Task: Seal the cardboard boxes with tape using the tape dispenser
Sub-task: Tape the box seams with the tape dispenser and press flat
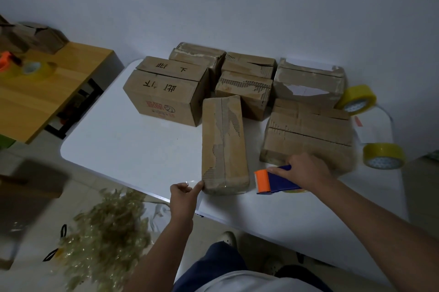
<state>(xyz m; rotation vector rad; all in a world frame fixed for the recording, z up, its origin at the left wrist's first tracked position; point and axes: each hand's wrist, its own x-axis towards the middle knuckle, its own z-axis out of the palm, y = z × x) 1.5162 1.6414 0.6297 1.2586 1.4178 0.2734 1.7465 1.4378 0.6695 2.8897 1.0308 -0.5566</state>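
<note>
A long narrow cardboard box (223,144) lies on the white table (133,149), its near end at the table's front edge. My left hand (184,194) pinches a strip of clear tape (192,183) at the box's near left corner. My right hand (301,170) grips a blue and orange tape dispenser (273,181) just right of the box's near end, low over the table. Several other worn cardboard boxes (166,94) stand behind and to the right.
Two yellow tape rolls (383,155) lie at the table's right side. A wooden table (45,87) at the left carries another roll and an orange dispenser. A heap of crumpled used tape (107,232) lies on the floor at lower left. My legs and shoes are below the table.
</note>
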